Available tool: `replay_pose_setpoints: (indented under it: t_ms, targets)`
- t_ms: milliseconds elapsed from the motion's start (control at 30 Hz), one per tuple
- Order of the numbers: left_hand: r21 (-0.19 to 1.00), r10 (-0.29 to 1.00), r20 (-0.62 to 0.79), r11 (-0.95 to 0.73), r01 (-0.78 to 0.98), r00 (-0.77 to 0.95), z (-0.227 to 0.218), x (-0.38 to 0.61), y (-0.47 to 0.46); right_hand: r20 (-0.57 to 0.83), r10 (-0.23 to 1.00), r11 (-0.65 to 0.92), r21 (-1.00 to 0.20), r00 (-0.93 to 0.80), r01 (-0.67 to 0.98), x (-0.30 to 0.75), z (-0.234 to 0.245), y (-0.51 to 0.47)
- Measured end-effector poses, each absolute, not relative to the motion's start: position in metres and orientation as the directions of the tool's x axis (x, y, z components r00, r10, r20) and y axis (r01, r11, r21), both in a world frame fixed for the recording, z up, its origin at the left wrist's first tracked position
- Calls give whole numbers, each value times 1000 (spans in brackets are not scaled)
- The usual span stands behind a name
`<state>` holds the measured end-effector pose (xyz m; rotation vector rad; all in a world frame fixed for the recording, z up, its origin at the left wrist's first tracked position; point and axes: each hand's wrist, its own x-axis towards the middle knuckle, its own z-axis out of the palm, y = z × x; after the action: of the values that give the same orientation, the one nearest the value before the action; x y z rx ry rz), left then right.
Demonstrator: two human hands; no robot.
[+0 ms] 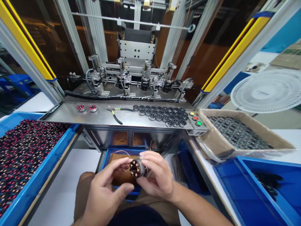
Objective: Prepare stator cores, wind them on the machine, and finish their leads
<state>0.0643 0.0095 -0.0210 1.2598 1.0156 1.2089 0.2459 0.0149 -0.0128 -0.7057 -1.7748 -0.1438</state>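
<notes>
Both hands on the small round copper-wound stator [135, 168].
Right hand [156, 175] grips its body; left hand [104, 193] fingertips pinch its face.

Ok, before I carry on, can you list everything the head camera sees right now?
winding machine: one, grey metal, centre back
metal shelf: one, silver, in front of the machine
wound stators: two, red and copper, shelf left
cutters: one, dark handles, shelf centre
bare cores: many, dark, shelf right
buttons: three, yellow, red, green, shelf right end
left bin: one, blue, full of red-copper wound parts, left
cardboard box: one, brown, full of dark cores, right
right bin: one, blue, a few dark parts, lower right
fan: one, white, far right
held stator: one, copper windings, between both hands
left hand: fingertips on the held stator
right hand: gripping the held stator
</notes>
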Motion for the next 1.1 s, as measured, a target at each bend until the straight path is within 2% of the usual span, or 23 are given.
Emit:
replay_pose_setpoints:
  t_ms: [67,133,200,333,433,500,567,700,800,933,1033,1100]
  targets:
    - [983,966,176,-182,12,188,-12,64,2,907,348,828,-179,-236,532,248,-15,14]
    - [965,951,219,-244,95,219,-3,65,2,901,345,843,-175,-264,509,248,-15,11]
    - [944,936,258,-297,147,238,2,66,5,873,425,845,-287,-240,451,248,-11,7]
    - [880,904,351,-407,246,242,6,64,10,705,674,738,-637,-221,221,248,3,-2]
    - [837,885,395,-457,301,246,4,60,8,617,767,642,-741,-178,196,246,9,-6]
    - [838,884,395,-458,296,250,2,58,7,575,803,596,-769,-156,230,245,13,-6]
    - [879,909,335,-396,264,249,0,56,6,538,825,565,-790,-173,240,245,16,-6]
    - [996,939,64,-79,30,337,-2,56,6,464,850,516,-828,-249,220,249,25,-3]
    - [992,913,24,28,-120,407,-4,60,6,447,847,513,-829,-289,221,253,29,-2]
    - [994,928,108,-89,-69,357,-6,63,6,422,846,508,-825,-327,249,261,30,-1]
    - [960,908,229,-269,71,350,-3,58,7,334,882,438,-840,-332,321,276,33,1]
    - [880,866,332,-427,208,374,1,54,8,324,892,430,-826,-317,364,285,38,5]
